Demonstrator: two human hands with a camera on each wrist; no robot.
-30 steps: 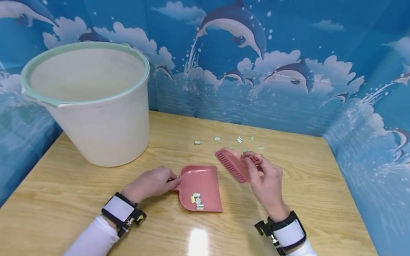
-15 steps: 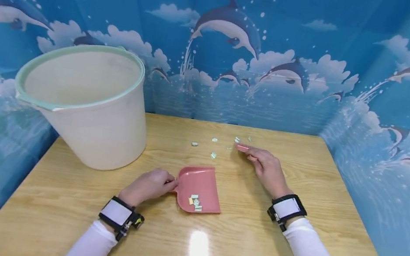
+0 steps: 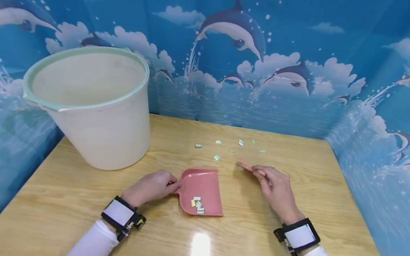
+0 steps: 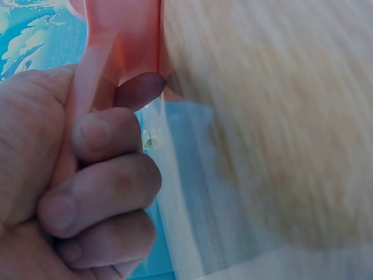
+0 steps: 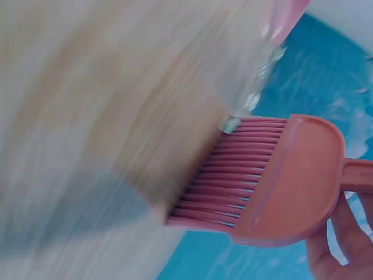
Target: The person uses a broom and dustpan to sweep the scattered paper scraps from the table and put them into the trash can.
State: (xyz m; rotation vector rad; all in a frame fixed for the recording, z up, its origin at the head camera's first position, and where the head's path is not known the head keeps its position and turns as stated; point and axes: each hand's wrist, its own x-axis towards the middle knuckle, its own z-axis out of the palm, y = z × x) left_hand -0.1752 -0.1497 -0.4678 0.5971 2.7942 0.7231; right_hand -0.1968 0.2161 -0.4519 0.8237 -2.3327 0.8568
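My left hand (image 3: 150,188) grips the handle of a pink dustpan (image 3: 206,185), its fingers curled round it in the left wrist view. The dustpan lies flat on the table, its wide edge facing right, with several small pale green pieces (image 3: 198,205) and a yellowish one inside. In my right hand (image 3: 275,189) is a pink hand brush (image 5: 297,181), held by its handle. Its bristles (image 5: 233,175) point down at the table, and one small piece (image 5: 231,125) sits against their end. Several more loose pieces (image 3: 216,157) are scattered on the tabletop behind the dustpan and brush.
A tall white bucket (image 3: 109,131) with a pale green rim stands at the back left of the wooden table (image 3: 155,244). Blue curtains (image 3: 201,101) with dolphins hang along the back and both sides.
My right hand took the brush from beside the dustpan back to the scattered pieces, then drew it a little toward me. My left hand and the dustpan have stayed in place.
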